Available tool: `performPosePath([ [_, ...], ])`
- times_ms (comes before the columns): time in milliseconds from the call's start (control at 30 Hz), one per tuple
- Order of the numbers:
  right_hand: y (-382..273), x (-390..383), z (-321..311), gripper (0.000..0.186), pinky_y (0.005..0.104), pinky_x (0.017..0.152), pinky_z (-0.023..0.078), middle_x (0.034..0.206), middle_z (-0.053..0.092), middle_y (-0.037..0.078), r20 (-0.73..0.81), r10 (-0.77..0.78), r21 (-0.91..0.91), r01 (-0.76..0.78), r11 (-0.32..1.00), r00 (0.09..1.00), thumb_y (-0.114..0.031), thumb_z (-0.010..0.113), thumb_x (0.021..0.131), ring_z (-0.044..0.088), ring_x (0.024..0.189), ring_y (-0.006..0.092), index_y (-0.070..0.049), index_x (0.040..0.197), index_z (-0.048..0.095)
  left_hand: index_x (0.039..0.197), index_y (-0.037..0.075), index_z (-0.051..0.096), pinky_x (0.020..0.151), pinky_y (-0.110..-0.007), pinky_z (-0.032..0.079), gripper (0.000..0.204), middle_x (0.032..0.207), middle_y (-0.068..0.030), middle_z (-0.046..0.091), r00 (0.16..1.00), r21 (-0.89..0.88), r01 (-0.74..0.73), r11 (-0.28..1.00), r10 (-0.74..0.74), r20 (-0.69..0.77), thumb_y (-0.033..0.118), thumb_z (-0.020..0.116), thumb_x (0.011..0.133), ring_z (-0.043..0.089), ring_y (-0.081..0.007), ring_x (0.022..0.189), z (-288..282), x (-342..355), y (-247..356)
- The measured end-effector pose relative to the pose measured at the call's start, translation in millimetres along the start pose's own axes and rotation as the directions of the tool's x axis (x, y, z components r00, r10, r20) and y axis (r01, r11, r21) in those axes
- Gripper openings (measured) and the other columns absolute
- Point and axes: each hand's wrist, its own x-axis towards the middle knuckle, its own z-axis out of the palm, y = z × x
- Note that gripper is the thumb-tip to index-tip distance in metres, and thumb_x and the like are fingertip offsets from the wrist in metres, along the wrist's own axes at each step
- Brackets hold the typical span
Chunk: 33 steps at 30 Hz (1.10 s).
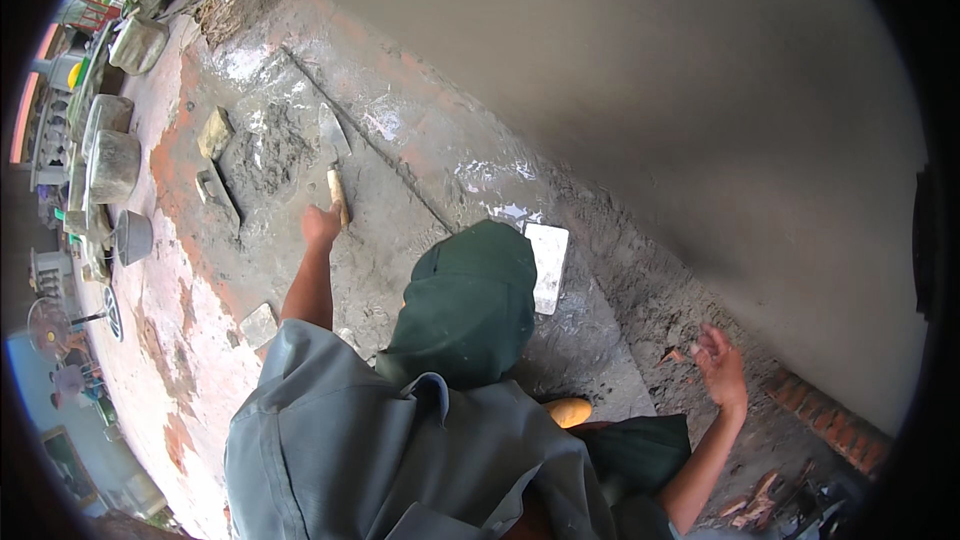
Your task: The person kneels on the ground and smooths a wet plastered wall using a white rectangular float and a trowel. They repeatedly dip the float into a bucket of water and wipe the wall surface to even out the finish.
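Note:
My left hand (321, 226) is closed around the wooden handle of a pointed trowel (334, 130), whose metal blade lies low over the wet grey floor. Left of the blade sits a heap of wet mortar (268, 152). Beside the heap are a plastering float (222, 198) with a loop handle and a yellowish block (214, 133). My right hand (720, 370) is held out near the foot of the wall, fingers apart and slightly bent, with nothing visible in it. Close by it lie small reddish broken bits (672, 354).
A smooth grey wall (740, 110) rises on the right, with bare brick (830, 420) at its base. A long thin straightedge (370, 143) lies ahead. A white rectangular slab (546, 268) is beside my knee. Tubs (114, 165), a bucket (133, 237) and a fan (50, 325) stand left.

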Motion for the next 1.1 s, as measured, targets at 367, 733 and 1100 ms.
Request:
performPosePath([
  [367,33,11,9,0.043,0.0364,0.083,0.054,0.105,0.072,0.018,-0.008,0.175,-0.182,-0.173,0.968,0.985,-0.02,0.071,0.093,0.069,0.092,0.0229,-0.003,0.131,0.06,0.112,0.004,0.057,0.089,-0.048,0.054,0.049,0.108,-0.0214,0.065,0.988,-0.045,0.145,0.988,-0.148,-0.055,0.041,0.074,0.086,0.065,-0.0399,0.105,65,17,11],
  [733,20,42,20,0.047,0.0355,0.088,0.051,0.104,0.072,0.017,0.036,0.296,-0.053,-0.294,0.954,0.954,-0.02,0.07,0.093,0.067,0.097,0.0215,-0.001,0.134,0.057,0.104,0.001,0.059,0.063,-0.043,0.052,0.038,0.077,-0.0123,0.062,0.996,-0.738,-0.001,0.675,0.07,0.062,0.037,0.066,0.096,0.064,-0.0272,0.067,46,56,75],
  [1100,23,15,17,0.045,0.0338,0.087,0.05,0.103,0.071,0.014,0.036,0.393,-0.02,-0.393,0.919,0.919,-0.02,0.069,0.094,0.064,0.098,0.0176,-0.002,0.134,0.058,0.098,0.004,0.057,0.043,-0.031,0.044,0.032,0.072,-0.0058,0.056,0.882,-0.868,0.378,0.322,0.159,0.443,0.036,0.061,0.101,0.052,-0.0151,0.053,65,119,200],
])
